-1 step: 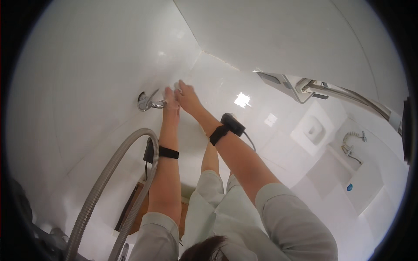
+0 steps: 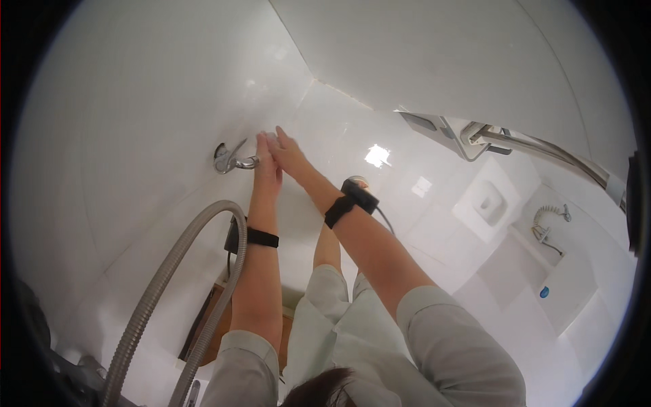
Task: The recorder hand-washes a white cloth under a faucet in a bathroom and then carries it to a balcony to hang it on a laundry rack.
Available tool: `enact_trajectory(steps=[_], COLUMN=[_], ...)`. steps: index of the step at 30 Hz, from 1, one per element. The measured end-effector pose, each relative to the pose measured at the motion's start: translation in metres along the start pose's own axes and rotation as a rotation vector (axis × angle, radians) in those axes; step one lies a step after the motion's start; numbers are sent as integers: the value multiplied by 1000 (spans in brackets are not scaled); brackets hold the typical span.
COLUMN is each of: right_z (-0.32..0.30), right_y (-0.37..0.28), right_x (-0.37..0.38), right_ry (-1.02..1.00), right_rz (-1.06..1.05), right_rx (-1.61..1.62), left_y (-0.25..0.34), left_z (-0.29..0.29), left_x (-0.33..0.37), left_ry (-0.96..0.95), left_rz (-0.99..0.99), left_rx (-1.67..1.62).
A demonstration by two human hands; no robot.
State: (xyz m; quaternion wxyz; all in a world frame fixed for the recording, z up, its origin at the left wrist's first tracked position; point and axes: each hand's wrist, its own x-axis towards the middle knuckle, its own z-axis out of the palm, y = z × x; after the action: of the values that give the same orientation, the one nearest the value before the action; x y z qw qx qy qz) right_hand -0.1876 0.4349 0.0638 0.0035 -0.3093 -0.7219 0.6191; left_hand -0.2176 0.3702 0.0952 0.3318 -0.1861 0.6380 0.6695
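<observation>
My left hand [image 2: 266, 168] is just right of a chrome wall tap [image 2: 230, 160], close to its spout. Its fingers point up along the white wall. My right hand [image 2: 290, 156] leans in from the right, its fingers laid against the left hand's. Both hands look stretched out rather than curled. A small pale patch [image 2: 272, 138] shows between the fingertips; whether it is foam, water or a solid thing I cannot make out. The palms are hidden.
A ribbed metal shower hose [image 2: 146, 305] arches up beside my left forearm. White tiled walls meet ahead. A squat toilet [image 2: 488, 202] lies to the right, near a coiled hose [image 2: 546, 214]. A metal-piped wall fixture [image 2: 468, 139] juts in at upper right.
My right hand has shifted slightly left and come up against the left hand. The fingers of both hands were blurred and a little apart before. The tap has not moved.
</observation>
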Motion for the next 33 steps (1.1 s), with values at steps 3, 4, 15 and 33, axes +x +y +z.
enact_trajectory(steps=[3, 4, 15, 33], right_z=[33, 25, 31, -2], right_y=[-47, -40, -50, -46], right_x=[-8, -5, -33, -42], right_ry=[131, 143, 145, -56], right_rz=[217, 218, -299, -319], right_rx=[601, 592, -309, -47], left_y=[11, 7, -17, -12], left_z=[-31, -24, -75, -73], left_x=[0, -5, 45, 62], left_ry=[-171, -274, -394, -327], left_rz=[-8, -21, -574, -538], left_rx=[-274, -340, -1520, -774])
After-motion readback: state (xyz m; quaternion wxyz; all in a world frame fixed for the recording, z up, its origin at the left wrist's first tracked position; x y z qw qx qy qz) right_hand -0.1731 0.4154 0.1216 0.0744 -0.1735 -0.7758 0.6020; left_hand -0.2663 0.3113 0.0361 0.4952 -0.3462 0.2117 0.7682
